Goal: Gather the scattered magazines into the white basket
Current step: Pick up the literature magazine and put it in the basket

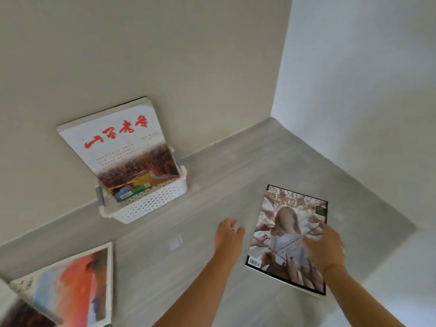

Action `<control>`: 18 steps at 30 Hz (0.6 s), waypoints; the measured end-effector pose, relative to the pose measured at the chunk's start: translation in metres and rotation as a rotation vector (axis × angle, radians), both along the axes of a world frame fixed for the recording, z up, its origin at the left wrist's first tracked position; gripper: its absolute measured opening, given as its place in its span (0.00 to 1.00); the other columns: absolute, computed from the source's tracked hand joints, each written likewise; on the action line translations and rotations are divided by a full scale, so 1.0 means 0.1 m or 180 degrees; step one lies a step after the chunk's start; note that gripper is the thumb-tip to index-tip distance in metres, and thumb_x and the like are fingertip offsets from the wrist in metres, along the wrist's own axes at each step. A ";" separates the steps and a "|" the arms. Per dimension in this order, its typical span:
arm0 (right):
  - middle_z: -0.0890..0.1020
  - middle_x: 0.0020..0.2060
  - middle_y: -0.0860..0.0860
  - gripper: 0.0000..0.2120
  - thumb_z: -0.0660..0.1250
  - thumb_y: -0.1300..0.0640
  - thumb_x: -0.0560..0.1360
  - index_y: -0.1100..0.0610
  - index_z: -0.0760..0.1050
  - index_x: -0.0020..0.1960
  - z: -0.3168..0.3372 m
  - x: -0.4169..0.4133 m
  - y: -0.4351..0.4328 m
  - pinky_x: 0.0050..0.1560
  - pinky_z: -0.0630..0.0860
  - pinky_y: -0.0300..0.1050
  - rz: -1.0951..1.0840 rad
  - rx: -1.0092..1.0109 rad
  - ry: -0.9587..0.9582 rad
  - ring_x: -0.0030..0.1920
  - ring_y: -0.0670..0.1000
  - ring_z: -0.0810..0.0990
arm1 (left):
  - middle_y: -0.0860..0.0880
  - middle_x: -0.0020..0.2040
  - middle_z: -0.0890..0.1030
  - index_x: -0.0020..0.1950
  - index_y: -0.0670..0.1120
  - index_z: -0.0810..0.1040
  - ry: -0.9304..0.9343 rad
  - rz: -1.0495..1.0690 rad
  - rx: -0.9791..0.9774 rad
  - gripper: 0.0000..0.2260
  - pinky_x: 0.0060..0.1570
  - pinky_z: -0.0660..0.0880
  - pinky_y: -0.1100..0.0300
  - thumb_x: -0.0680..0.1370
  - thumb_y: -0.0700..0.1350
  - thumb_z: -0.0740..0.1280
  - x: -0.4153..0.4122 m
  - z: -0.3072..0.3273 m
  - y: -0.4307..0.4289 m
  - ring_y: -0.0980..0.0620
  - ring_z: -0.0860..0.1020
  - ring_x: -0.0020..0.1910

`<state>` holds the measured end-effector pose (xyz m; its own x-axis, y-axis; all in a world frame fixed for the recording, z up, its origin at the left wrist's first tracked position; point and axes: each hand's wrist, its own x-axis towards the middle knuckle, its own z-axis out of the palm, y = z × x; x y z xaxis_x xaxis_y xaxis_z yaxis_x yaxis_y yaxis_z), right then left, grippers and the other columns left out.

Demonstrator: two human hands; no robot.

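Two bare forearms reach forward from the near edge over a grey floor. The right hand [326,246] lies palm down with its fingers spread across the right side of a black-bordered magazine [286,239], whose cover shows a fair-haired figure ringed by reaching hands. The fingers are blurred, so I cannot tell whether they press flat or curl over the edge. A thin band circles that wrist. The left hand [227,233] hovers just left of the same magazine, loosely open, fingers slightly curled, empty and touching nothing.

At the near left corner an orange-and-blue magazine [75,286] lies flat, overlapping a darker cover [21,315] that the frame edge cuts off.

Farther off, against the beige wall, stands the white perforated basket [151,204] with grey handles. A stack of magazines stands tilted in it, leaning back on the wall; the front one, a white magazine with red calligraphy [120,140], rises well above the rim. At the far right the beige wall meets a white wall [365,79].
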<state>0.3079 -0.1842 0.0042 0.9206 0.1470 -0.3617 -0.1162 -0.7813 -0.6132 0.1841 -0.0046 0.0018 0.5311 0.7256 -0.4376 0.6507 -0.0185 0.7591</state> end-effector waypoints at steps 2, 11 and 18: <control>0.73 0.64 0.61 0.25 0.70 0.57 0.70 0.59 0.70 0.65 -0.04 -0.02 -0.20 0.66 0.68 0.58 -0.0178 0.0056 0.0063 0.64 0.63 0.71 | 0.46 0.58 0.77 0.62 0.42 0.74 0.0070 -0.0045 -0.0266 0.17 0.54 0.70 0.60 0.74 0.45 0.66 0.17 -0.03 -0.16 0.47 0.76 0.56; 0.82 0.47 0.57 0.15 0.67 0.70 0.70 0.56 0.75 0.53 -0.03 -0.06 -0.31 0.45 0.80 0.48 -0.0213 0.1509 0.0512 0.49 0.57 0.82 | 0.42 0.52 0.78 0.55 0.41 0.74 0.0052 0.0231 -0.1670 0.13 0.29 0.78 0.59 0.74 0.46 0.69 0.55 0.10 -0.31 0.49 0.79 0.41; 0.77 0.35 0.54 0.09 0.68 0.67 0.73 0.61 0.73 0.52 0.06 0.10 -0.10 0.37 0.72 0.41 0.0009 0.1992 0.0959 0.36 0.53 0.74 | 0.48 0.41 0.80 0.47 0.42 0.79 -0.1025 -0.0485 -0.0824 0.04 0.41 0.74 0.59 0.74 0.38 0.67 0.35 0.36 -0.07 0.53 0.76 0.39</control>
<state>0.3174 -0.1943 0.0102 0.7926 0.4136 -0.4480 -0.3508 -0.2917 -0.8899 0.2188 -0.0118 0.0382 0.7626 0.5166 -0.3893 0.3847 0.1216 0.9150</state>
